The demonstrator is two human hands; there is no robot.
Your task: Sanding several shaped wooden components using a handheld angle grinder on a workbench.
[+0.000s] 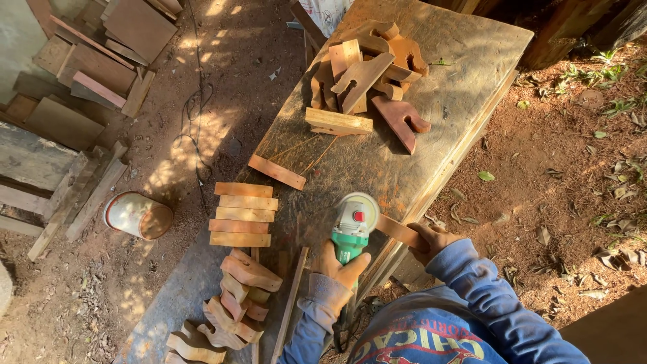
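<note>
2 gloved hands are at work at the near edge of the table [465, 94]. The left hand [340, 266] is clenched around the body of a green angle grinder [353, 232], and the right hand [431, 241] grips the near end of a narrow wooden piece [399, 231]. The grinder's round head sits over the far end of that piece, just at the table's edge, so the step in hand looks like sanding or grinding the wood; whether the disc is actually touching cannot be told. The grinder's long axis runs from the person up toward the far end of the table, head pointing away from the body. The wooden piece lies crosswise to it, slanting from the right hand up and left under the head. Any further pass would call for a firm hold on the piece and a steady tool, fingers well apart from the disc. Left of the grinder, 5 flat wooden slats [241, 214] lie stacked in a row; nearer the person is a pile of curved cut pieces [242, 296], and another heap of shaped blocks [367, 74] sits at the far end.
</note>
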